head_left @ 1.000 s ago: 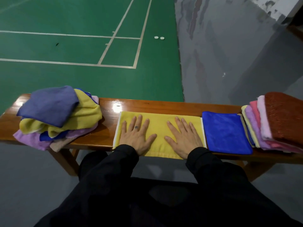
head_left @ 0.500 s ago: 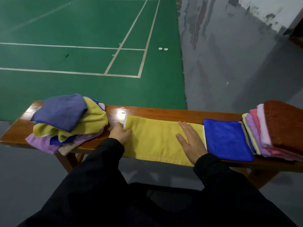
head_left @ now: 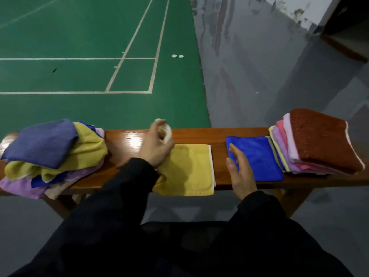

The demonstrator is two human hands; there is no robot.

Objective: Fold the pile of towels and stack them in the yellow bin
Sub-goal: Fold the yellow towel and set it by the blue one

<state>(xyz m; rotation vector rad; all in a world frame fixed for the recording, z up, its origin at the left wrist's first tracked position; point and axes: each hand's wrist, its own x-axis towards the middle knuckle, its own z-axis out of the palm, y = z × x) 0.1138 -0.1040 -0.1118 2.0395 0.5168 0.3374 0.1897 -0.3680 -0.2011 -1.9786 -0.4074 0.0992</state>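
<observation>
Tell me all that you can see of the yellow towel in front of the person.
The yellow towel looks like soft terry cloth with a white strip along its right edge. It lies on the wooden bench, and its near edge hangs over the front. The left hand grips its left end and holds it lifted above the bench, part-way through a fold. The right hand is open beside it, not touching it.

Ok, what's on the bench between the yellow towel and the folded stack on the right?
One folded blue towel, flat on the bench, in the head view; the right hand overlaps its near left edge.
</observation>
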